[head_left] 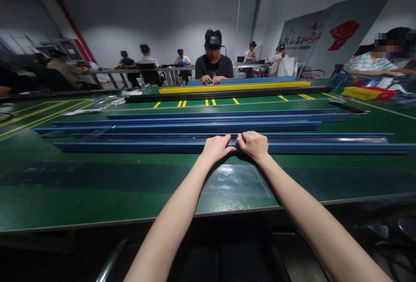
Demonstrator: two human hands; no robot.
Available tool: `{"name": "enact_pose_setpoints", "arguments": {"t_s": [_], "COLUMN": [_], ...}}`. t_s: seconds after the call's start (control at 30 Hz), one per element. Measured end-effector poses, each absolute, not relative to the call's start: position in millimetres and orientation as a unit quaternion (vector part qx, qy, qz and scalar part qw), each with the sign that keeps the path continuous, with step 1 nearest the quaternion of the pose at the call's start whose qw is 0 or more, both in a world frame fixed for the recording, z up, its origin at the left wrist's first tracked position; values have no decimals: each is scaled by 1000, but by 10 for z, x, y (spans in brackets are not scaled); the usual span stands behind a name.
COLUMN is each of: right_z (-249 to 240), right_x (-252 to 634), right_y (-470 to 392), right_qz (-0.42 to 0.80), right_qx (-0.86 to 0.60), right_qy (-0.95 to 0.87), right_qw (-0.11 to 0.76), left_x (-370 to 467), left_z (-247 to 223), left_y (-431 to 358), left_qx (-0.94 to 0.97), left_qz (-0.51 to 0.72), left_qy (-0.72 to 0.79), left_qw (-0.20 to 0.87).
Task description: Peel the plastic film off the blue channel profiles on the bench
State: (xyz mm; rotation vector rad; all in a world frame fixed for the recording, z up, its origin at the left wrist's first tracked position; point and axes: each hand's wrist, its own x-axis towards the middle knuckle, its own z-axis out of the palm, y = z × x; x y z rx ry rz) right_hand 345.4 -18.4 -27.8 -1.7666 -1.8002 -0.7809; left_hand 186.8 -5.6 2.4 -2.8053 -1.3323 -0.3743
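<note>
A long blue channel strip (146,147) lies lengthwise across the green table in front of me. Curled over its middle is my left hand (217,148), with the thumb pointing right along the near wall. My right hand (253,145) grips the same strip just to the right, its fingers bent into the channel. Only a small gap separates the two hands. Some clear film shows inside the channel, and the fingertips are partly hidden there. Behind it lie more blue channel strips (227,126), roughly parallel. A flat sheet of clear plastic film (240,180) is spread under my forearms.
Farther back lie a black strip (234,94) and a yellow strip (234,86). A co-worker (213,63) sits opposite, hands at another blue strip. To the right are a phone (349,108) and yellow and red trays (364,93). The table edge (97,224) runs near me.
</note>
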Motion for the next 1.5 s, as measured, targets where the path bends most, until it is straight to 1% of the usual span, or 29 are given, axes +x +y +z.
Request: {"name": "enact_pose_setpoints", "arguments": {"t_s": [0.33, 0.5, 0.8, 1.13, 1.5], "right_z": [-270, -279, -282, -281, -290], "right_x": [3449, 3448, 3469, 3746, 3902], "right_y": [-183, -177, -164, -209, -238], "right_qz": [-289, -285, -296, -293, -301], "right_qx": [-637, -640, -639, -707, -731], "right_qy": [-670, -667, -657, -576, -533], "right_qw": [248, 253, 270, 286, 300], "left_x": [1868, 1867, 1848, 1825, 1791], "left_z": [23, 43, 36, 20, -12], "left_y": [-36, -39, -64, -42, 7], "left_qx": [-895, -891, -904, -910, -920], "left_qz": [-133, -118, -116, -131, -128], "left_qy": [-426, -439, -410, -389, -361], "left_qw": [1, 1, 46, 60, 83]}}
